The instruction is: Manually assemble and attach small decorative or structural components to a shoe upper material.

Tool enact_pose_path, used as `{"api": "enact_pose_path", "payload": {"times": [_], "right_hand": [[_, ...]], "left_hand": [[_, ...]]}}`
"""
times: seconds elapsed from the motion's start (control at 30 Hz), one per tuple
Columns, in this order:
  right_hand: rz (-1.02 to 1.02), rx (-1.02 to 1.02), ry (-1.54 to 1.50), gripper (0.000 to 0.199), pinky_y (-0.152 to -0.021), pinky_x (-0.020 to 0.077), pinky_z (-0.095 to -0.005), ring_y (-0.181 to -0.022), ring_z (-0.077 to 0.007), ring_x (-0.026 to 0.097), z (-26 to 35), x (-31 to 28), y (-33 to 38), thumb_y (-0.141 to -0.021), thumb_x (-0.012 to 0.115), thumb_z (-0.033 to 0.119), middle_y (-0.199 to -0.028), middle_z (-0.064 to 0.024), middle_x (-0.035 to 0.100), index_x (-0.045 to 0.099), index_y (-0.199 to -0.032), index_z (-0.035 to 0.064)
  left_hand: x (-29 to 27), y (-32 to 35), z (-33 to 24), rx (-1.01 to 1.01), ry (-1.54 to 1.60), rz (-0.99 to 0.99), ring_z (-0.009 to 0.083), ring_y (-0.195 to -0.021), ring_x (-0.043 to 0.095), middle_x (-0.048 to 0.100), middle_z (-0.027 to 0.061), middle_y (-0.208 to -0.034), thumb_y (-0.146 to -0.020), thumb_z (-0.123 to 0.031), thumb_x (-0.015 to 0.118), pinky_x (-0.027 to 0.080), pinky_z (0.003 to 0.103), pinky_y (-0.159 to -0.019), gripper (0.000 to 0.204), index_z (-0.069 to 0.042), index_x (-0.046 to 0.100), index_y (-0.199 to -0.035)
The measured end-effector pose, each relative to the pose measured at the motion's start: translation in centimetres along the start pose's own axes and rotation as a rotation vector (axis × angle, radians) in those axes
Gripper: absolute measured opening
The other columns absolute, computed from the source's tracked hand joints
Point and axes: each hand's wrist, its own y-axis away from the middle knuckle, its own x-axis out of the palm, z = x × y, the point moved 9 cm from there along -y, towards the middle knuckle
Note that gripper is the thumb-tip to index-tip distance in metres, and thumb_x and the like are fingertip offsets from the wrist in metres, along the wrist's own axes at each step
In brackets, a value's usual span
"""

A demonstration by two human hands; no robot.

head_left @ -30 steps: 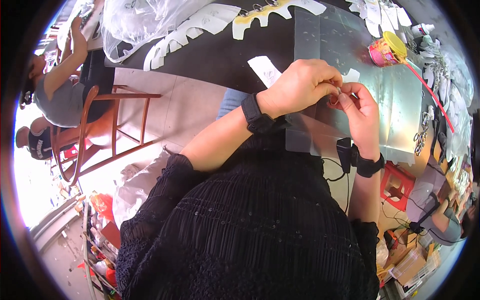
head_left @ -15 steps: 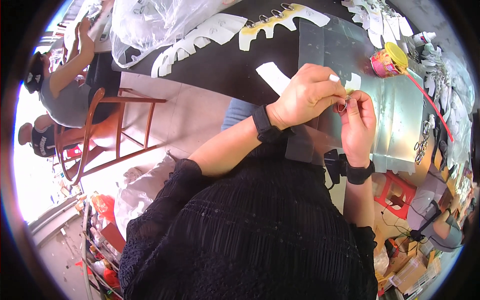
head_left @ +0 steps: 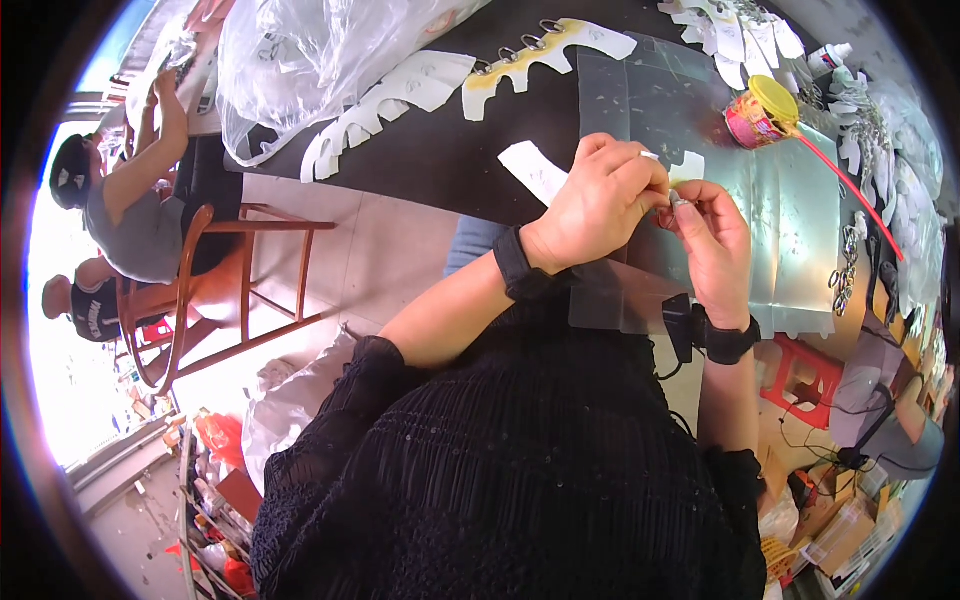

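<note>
My left hand (head_left: 605,195) and my right hand (head_left: 715,245) meet fingertip to fingertip over the right part of the dark table. Both are closed in a pinch on a small metal ring (head_left: 676,199), mostly covered by the fingers. Just beyond the fingertips shows a small white card piece (head_left: 688,165) with a yellowish smear. To the left of my left hand lies a white card strip (head_left: 533,170), partly covered by the hand. Farther off, a scalloped white strip (head_left: 545,58) carries a yellow-brown smear and several metal rings. Overlapping scalloped white strips (head_left: 390,100) lie left of it.
A yellow-lidded tin (head_left: 755,118) with a red stick (head_left: 850,180) stands on a clear plastic sheet (head_left: 790,230). Clear plastic bags (head_left: 310,70) lie at the far left, scissors (head_left: 848,270) at the right. A wooden chair (head_left: 245,270) and co-workers (head_left: 140,210) are at left; a red stool (head_left: 805,380) is at right.
The ring between my fingertips showed more plainly before and is now largely covered. My hands have shifted slightly left in the picture, along with the table and the things on it.
</note>
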Motion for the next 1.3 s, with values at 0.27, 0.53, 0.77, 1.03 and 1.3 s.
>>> {"api": "enact_pose_path", "payload": {"times": [0.27, 0.53, 0.77, 1.03, 1.3], "right_hand": [[-0.018, -0.097, 0.16, 0.004, -0.072, 0.0442, -0.0227, -0.075, -0.0095, 0.053, 0.4, 0.4, -0.4, -0.091, 0.052, 0.002, -0.083, -0.0032, 0.055, 0.05, -0.09, 0.0006], [-0.233, -0.277, 0.351, 0.002, -0.069, 0.0429, -0.0222, -0.073, -0.0089, 0.05, 0.6, 0.7, 0.5, -0.092, 0.049, 0.001, -0.079, -0.0022, 0.052, 0.047, -0.091, 0.0013], [-0.274, -0.269, 0.31, 0.001, -0.068, 0.0425, -0.0223, -0.072, -0.0086, 0.049, 0.2, 0.3, 0.5, -0.093, 0.048, 0.002, -0.08, -0.0029, 0.052, 0.047, -0.093, 0.0015], [-0.213, -0.116, 0.002, 0.004, -0.068, 0.0423, -0.0229, -0.072, -0.0105, 0.052, -0.8, 0.1, 0.3, -0.09, 0.052, 0.003, -0.08, -0.0042, 0.055, 0.049, -0.089, 0.0021], [-0.263, 0.098, -0.165, 0.013, -0.067, 0.0445, -0.0248, -0.072, -0.0127, 0.055, -1.4, -0.6, 0.8, -0.084, 0.063, 0.004, -0.08, -0.0059, 0.059, 0.05, -0.086, 0.003]], "left_hand": [[0.1, -0.1, -0.7, 0.035, -0.025, -0.039, 0.0223, -0.078, 0.057, 0.06, 0.0022, -0.081, -0.071, 0.001, 0.065, 0.038, 0.035, -0.082, 0.017, -0.007, 0.055, -0.082], [0.4, 0.9, 0.8, -0.169, 0.066, -0.078, 0.0248, -0.073, 0.059, 0.061, 0.0084, -0.086, -0.077, 0.003, 0.061, 0.045, 0.035, -0.075, 0.013, -0.002, 0.05, -0.082], [1.4, 1.7, 2.7, -0.399, 0.349, -0.047, 0.0142, -0.072, 0.061, 0.06, 0.0126, -0.088, -0.081, 0.005, 0.059, 0.05, 0.026, -0.061, 0.011, 0.002, 0.048, -0.082], [0.9, 1.4, 1.6, -0.224, 0.227, 0.003, 0.0121, -0.079, 0.058, 0.059, 0.0096, -0.089, -0.08, 0.007, 0.06, 0.048, 0.024, -0.07, 0.014, -0.001, 0.048, -0.081], [1.7, 2.0, 2.8, -0.524, 0.808, -0.013, 0.0077, -0.082, 0.056, 0.055, 0.0029, -0.089, -0.082, 0.009, 0.057, 0.047, 0.021, -0.069, 0.017, -0.004, 0.048, -0.085]]}}
